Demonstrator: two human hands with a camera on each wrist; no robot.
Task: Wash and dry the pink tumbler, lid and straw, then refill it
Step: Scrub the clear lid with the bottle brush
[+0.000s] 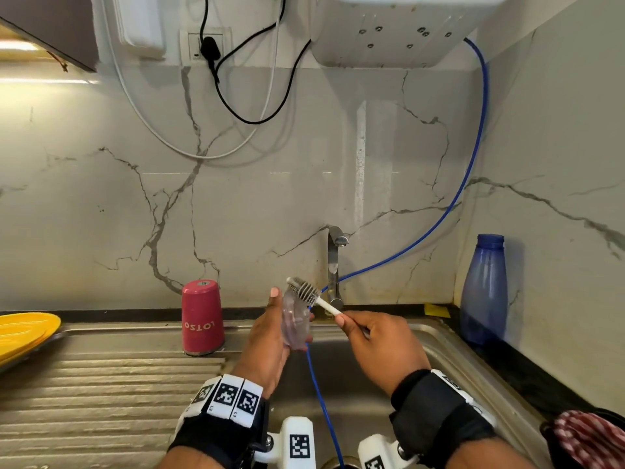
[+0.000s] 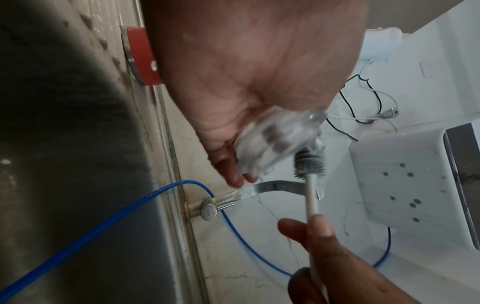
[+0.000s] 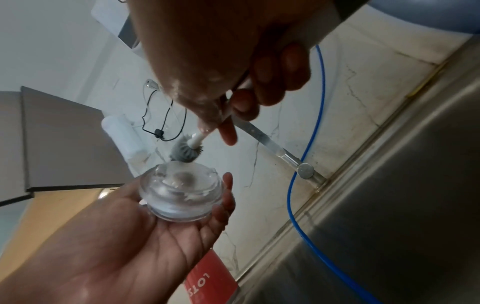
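Steel sink (image 1: 439, 336) fills the lower frame of the head view, its ribbed drainboard at lower left. Pink tumbler (image 1: 202, 318) stands upside down on the drainboard at centre left, well apart from both hands. Yellow plate (image 1: 23, 330) at the left edge. Blue bottle (image 1: 484, 289) at right against the marble wall. Tap (image 1: 334, 262) just behind the hands; a blue hose (image 1: 471, 164) runs from upper right past the tap and down into the basin. Straw not seen.

Left hand (image 1: 270, 346), centre frame, cradles the clear lid (image 3: 182, 195) in palm and lightly curled fingers. Right hand (image 1: 378, 346) is closed around the white handle of a brush (image 1: 306, 292); its grey bristles touch the lid's upper edge.
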